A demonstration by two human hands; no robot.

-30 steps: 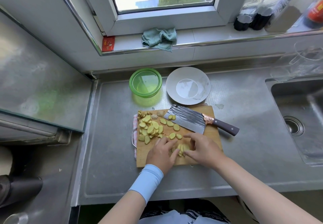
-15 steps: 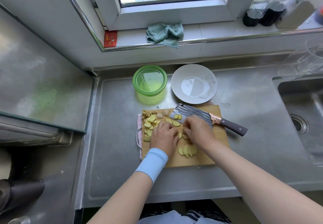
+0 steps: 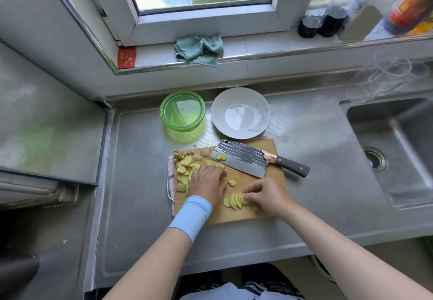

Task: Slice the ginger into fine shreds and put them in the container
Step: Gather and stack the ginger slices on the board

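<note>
A steel counter (image 3: 316, 182) carries a green container (image 3: 182, 133) at the far middle, with a white plate (image 3: 241, 112) just to its right. Nearer lies a wooden cutting board (image 3: 234, 215) over a checked cloth (image 3: 171, 166). Clear glass jugs (image 3: 386, 74) stand far right.

Nothing legible here.
Print on the plate (image 3: 219, 112), red packet (image 3: 126, 57) and bottle (image 3: 406, 12) is too small or blurred.

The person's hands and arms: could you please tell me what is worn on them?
The left hand is bare, with a light blue cuff round its wrist. The right hand and forearm wear nothing: no glove, sleeve or watch shows.
</note>
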